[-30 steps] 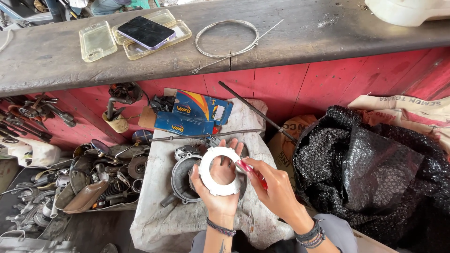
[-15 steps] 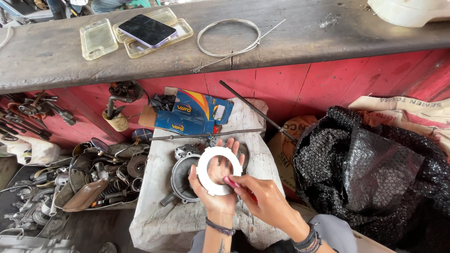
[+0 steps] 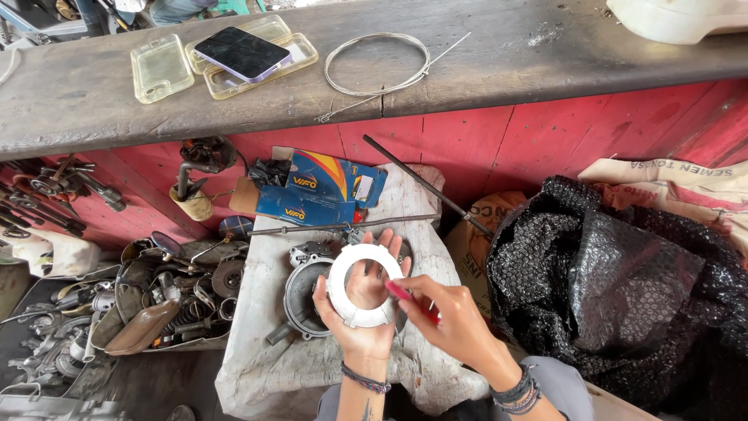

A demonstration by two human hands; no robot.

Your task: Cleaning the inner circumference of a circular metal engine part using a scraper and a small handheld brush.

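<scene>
Left hand (image 3: 360, 312) cupped white ring (image 3: 363, 285) flat above round metal housing (image 3: 304, 298); right hand (image 3: 452, 323) pinched red pen (image 3: 411, 300) at rim. Best kept ring steady, strokes light.

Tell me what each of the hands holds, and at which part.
The left hand carries a white flat ring on its palm and fingers. The right hand pinches a thin red tool near its back end.
</scene>
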